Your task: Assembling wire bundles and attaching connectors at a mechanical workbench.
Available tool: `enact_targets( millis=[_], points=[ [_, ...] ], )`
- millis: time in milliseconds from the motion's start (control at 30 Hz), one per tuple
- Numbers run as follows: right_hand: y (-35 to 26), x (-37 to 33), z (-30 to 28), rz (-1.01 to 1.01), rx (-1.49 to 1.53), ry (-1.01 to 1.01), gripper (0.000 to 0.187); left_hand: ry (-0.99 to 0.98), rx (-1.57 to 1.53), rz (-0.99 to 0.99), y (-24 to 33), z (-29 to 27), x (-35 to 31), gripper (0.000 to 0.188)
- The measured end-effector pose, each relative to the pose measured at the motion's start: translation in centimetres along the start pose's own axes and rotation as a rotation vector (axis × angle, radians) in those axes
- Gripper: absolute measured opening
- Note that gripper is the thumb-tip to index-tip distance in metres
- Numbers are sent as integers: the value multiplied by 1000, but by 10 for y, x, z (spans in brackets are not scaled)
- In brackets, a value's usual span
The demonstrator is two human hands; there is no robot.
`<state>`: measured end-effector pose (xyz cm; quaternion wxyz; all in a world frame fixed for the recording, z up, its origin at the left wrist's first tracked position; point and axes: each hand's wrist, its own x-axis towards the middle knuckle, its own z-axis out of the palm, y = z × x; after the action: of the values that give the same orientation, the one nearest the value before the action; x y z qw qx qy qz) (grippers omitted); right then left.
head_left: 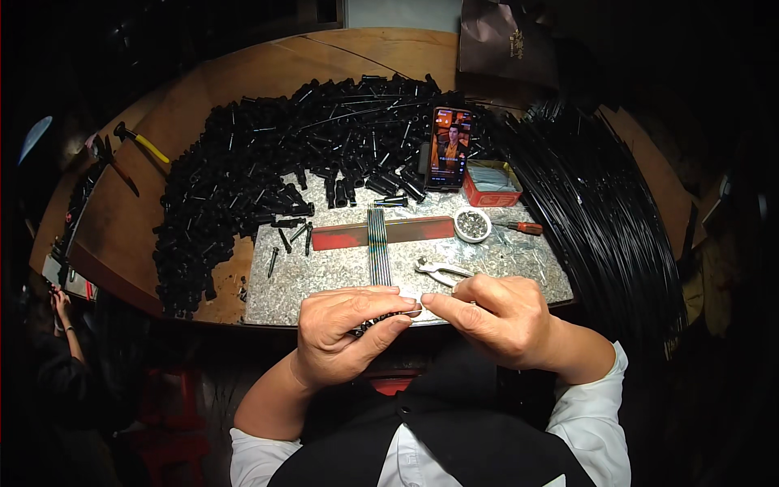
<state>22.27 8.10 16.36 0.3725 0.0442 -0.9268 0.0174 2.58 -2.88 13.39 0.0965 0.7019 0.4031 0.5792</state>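
A worktable (223,302) is seen from close above by a head-worn fisheye camera, faced downward and forward.

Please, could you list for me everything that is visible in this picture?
Tubular parts: many, black, heaped on table
Long rods: many, black, table's right side
Thin rods: several, dark grey, across bar
Bar: one, reddish, on slab
Slab: one, speckled grey, on table
Table: one, brown, in front of person
Phone: one, dark, upright beside box
Box: one, red, behind bowl
Bowl: one, white, at bar's right end
Red-handled tool: one, right of bowl
Pincers: one, silver, on slab
Hammer: one, yellow handle, table's left
Bag: one, brownish, far edge
Co-worker's hand: one, bare, left edge
Left hand: one, bare, holding thin rods
Right hand: one, bare, beside left hand
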Motion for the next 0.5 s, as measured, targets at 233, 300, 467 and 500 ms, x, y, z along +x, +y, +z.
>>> enact_targets(
  millis=[233,300,467,500],
  points=[
    [2,0,-1,-5,8,0,34,-3,-6,15,-2,1,1,13],
    [2,-1,-2,-5,11,-2,34,-7,-34,26,-2,1,2,13],
    [1,-2,-3,2,24,14,33,-11,-34,45,-2,2,4,13],
    [1,-2,-3,-2,12,-1,33,10,-29,56,-2,3,4,13]
  ],
)
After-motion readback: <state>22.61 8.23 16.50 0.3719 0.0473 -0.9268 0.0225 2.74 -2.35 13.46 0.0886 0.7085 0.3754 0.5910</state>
